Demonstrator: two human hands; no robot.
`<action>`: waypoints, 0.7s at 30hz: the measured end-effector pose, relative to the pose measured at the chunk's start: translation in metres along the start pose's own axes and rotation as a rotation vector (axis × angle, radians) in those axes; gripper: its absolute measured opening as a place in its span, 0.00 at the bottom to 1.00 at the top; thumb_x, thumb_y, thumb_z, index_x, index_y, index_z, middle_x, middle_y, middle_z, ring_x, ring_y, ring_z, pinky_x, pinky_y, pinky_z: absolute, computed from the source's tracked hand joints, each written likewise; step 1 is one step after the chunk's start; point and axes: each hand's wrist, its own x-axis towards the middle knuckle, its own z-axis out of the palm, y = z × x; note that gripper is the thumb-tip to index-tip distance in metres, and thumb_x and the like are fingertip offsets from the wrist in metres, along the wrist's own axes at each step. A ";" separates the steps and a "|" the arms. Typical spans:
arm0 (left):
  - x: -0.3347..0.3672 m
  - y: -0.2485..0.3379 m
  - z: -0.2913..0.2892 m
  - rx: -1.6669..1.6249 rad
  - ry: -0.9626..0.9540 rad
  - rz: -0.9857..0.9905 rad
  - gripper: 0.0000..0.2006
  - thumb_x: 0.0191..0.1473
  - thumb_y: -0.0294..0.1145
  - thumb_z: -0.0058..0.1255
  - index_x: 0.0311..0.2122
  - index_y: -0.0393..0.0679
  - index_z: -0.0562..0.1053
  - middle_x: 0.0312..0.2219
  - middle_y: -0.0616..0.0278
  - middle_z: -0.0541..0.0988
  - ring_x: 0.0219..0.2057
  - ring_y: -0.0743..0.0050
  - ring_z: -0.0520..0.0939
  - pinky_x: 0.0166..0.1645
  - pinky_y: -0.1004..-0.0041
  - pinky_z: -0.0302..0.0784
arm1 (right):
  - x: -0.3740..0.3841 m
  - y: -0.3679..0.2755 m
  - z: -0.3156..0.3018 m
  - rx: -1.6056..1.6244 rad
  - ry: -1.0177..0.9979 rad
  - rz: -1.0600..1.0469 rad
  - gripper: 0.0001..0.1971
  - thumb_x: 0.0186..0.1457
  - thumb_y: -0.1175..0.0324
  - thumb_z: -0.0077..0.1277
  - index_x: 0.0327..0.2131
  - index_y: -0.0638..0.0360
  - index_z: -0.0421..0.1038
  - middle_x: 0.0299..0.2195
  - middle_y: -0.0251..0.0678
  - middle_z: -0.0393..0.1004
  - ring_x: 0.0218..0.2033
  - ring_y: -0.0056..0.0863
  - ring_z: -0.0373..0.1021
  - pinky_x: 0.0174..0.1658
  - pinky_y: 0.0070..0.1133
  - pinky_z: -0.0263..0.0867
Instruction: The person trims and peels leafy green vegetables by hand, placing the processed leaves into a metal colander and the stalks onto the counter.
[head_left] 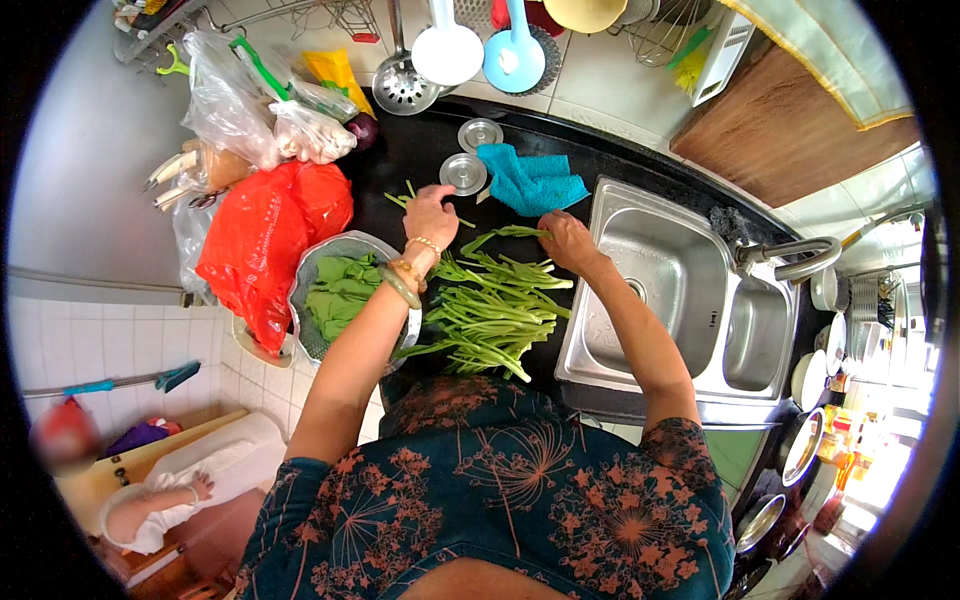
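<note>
A loose pile of leafy green stalks (495, 310) lies on the black counter in front of me. Bent over a few thin green stems (397, 199) at the pile's far left, my left hand (432, 218) has its fingers curled around them; stem ends stick out on both sides. Bracelets circle that wrist. My right hand (568, 242) pinches the end of a green stalk (512, 232) at the pile's far right edge, close to a blue cloth (535, 180). Beside my left forearm stands a bowl (299, 305) with torn green leaves (340, 290) in it.
A double steel sink (575, 345) with a faucet (800, 258) is on the right. Two small clear lids (463, 174) lie beyond my hands. Red (275, 235) and clear bags (225, 100) crowd the left. Utensils, including a slotted spoon (405, 88), hang at the back. Another person's hand (203, 486) shows lower left.
</note>
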 end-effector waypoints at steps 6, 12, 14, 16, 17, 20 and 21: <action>-0.004 -0.014 -0.006 0.559 -0.299 0.149 0.16 0.46 0.33 0.55 0.43 0.50 0.77 0.45 0.58 0.73 0.54 0.52 0.67 0.53 0.50 0.64 | 0.011 0.007 -0.010 0.017 0.124 -0.075 0.12 0.48 0.71 0.57 0.38 0.59 0.72 0.37 0.45 0.71 0.43 0.46 0.69 0.45 0.35 0.67; -0.025 -0.006 -0.016 0.607 0.052 0.379 0.09 0.45 0.29 0.54 0.35 0.43 0.78 0.38 0.56 0.73 0.46 0.52 0.72 0.47 0.52 0.66 | -0.004 -0.030 -0.040 -0.061 -0.036 -0.087 0.13 0.46 0.73 0.58 0.39 0.56 0.74 0.39 0.44 0.71 0.44 0.44 0.69 0.46 0.35 0.67; -0.033 0.017 -0.020 0.393 0.065 0.430 0.06 0.44 0.28 0.53 0.31 0.43 0.78 0.34 0.57 0.73 0.41 0.52 0.73 0.44 0.53 0.69 | -0.017 -0.030 -0.034 -0.039 -0.176 -0.080 0.13 0.46 0.73 0.57 0.39 0.54 0.74 0.40 0.43 0.71 0.45 0.44 0.69 0.47 0.35 0.66; -0.044 0.033 -0.015 0.312 -0.016 0.596 0.03 0.46 0.29 0.53 0.25 0.44 0.77 0.27 0.57 0.74 0.32 0.54 0.75 0.36 0.58 0.71 | -0.032 -0.024 -0.019 -0.094 -0.267 -0.082 0.12 0.46 0.73 0.57 0.38 0.53 0.74 0.40 0.42 0.71 0.45 0.44 0.69 0.48 0.36 0.66; -0.055 0.035 -0.007 0.142 -0.166 0.606 0.05 0.49 0.32 0.53 0.28 0.44 0.78 0.30 0.58 0.76 0.34 0.55 0.75 0.38 0.58 0.72 | -0.035 -0.024 -0.019 -0.050 -0.237 -0.150 0.09 0.48 0.72 0.55 0.36 0.53 0.74 0.39 0.42 0.71 0.45 0.44 0.69 0.46 0.37 0.67; -0.080 0.020 0.026 0.196 -0.411 0.741 0.17 0.57 0.41 0.47 0.47 0.42 0.72 0.41 0.52 0.75 0.43 0.54 0.75 0.48 0.59 0.71 | -0.050 -0.029 -0.017 -0.084 -0.248 -0.116 0.06 0.49 0.72 0.53 0.33 0.54 0.72 0.36 0.41 0.71 0.43 0.44 0.70 0.43 0.38 0.68; -0.089 0.022 0.025 0.231 -0.418 0.724 0.18 0.57 0.42 0.47 0.48 0.42 0.72 0.42 0.52 0.75 0.44 0.53 0.75 0.48 0.60 0.71 | -0.055 -0.032 -0.015 -0.077 -0.210 -0.073 0.04 0.50 0.71 0.53 0.32 0.54 0.71 0.35 0.40 0.71 0.40 0.44 0.71 0.42 0.36 0.68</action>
